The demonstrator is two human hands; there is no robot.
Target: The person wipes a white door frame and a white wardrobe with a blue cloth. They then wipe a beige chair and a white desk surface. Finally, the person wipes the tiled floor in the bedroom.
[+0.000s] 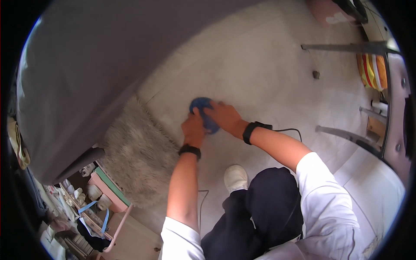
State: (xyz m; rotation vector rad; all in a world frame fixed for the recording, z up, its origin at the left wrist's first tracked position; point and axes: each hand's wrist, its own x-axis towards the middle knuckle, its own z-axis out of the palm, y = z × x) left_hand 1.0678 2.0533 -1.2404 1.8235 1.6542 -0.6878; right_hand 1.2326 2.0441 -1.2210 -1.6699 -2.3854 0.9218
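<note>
My left hand [194,128] and my right hand [227,117] are both on a blue item [201,103], which looks like a bunched cloth. It is rounded and slightly blurred, in front of me over the pale tiled floor [247,74]. The left thumb lies across its near side, while the right fingers reach over it from the right. Both hands hide much of it, and whether it touches the floor is hard to tell. Each wrist wears a black band, with a thin dark cable [289,130] running from the right one.
Left of my hands lies a grey shaggy rug [139,156], beside a large dark cloth-covered piece of furniture [81,71]. A pink rack [118,227] holding clothes and other items stands lower left. At the right is a chair with metal legs [344,48]. My shoe [235,178] is just below.
</note>
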